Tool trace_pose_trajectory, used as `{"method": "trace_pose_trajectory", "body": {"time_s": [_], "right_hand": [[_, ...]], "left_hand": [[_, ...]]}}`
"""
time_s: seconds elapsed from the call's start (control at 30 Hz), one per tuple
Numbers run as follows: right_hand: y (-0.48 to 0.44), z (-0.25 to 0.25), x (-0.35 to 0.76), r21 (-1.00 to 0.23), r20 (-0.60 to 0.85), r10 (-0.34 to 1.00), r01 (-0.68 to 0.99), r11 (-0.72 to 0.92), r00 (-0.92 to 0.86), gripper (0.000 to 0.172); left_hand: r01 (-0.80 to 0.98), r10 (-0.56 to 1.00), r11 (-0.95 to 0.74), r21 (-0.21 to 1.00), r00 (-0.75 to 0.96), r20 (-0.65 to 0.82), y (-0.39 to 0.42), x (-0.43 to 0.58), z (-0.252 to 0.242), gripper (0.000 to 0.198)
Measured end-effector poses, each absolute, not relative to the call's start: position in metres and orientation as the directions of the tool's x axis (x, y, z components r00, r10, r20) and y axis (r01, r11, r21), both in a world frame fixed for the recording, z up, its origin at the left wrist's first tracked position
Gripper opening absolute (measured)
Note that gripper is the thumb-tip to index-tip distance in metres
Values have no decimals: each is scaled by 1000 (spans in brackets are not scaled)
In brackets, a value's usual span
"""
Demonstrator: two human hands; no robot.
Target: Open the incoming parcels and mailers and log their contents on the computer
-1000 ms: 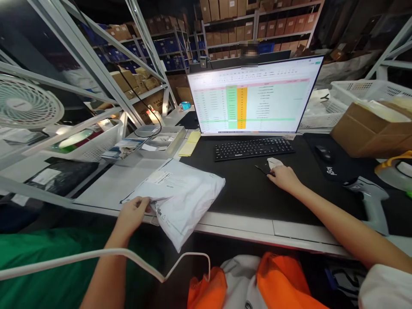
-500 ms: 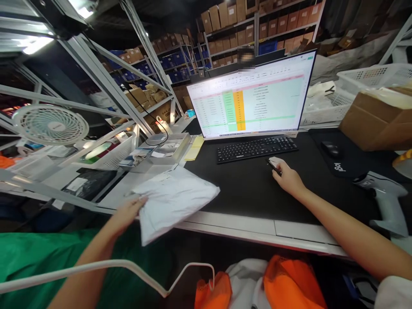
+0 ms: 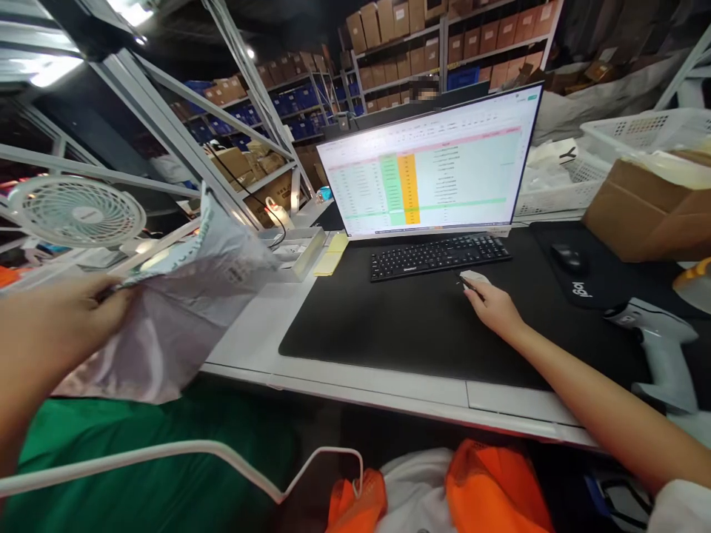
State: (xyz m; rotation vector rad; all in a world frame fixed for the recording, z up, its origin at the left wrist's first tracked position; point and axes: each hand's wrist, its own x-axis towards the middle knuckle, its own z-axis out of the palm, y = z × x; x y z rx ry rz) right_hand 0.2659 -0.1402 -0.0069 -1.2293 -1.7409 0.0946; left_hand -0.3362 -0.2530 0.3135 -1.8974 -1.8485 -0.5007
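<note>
My left hand (image 3: 105, 307) grips the edge of a white-grey plastic mailing bag (image 3: 183, 311), lifted over the table's left front edge. The bag hangs tilted and is partly blurred, with a printed patch on its face. On the black desk mat (image 3: 355, 318) rests my right hand (image 3: 492, 302), its fingers closed around a slim dark pen-like tool (image 3: 465, 282). A small white piece (image 3: 475, 277) shows by those fingers; whether it is held I cannot tell. Just beyond that hand lies a black keyboard (image 3: 438, 257).
A monitor (image 3: 433, 170) displays a spreadsheet. To the right are a mouse (image 3: 569, 257), a barcode scanner (image 3: 661, 355) and a cardboard box (image 3: 644, 207). Yellow notes (image 3: 332, 255) and a grey tray (image 3: 303, 255) sit left of the keyboard. A fan (image 3: 78, 211) stands far left.
My left hand has swung the mailing bag up and left, off the mat's front corner, and its printed side now shows. My right hand has hardly moved.
</note>
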Motion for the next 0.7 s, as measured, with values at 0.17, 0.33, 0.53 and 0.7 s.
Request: {"method": "trace_pose_trajectory", "body": {"time_s": [0.17,0.33,0.53,0.7], "right_hand": [[-157,40,248,-508,763,646,626,591,10,47],[-195,97,210,-474,788,613,585,658,-51,43],[-229,120,187,-441,717,663,599,669,-213,37],[-230,119,181,-463,674,699,599,653,-240,34]], "left_hand": [[1000,779,-19,5,12,627,-258,-279,303,34],[940,823,-324,105,226,521,-233,-204,249,32],[843,856,-499,204,442,269,-224,-145,210,32],[803,889,-453,388,441,125,-206,-151,208,39]]}}
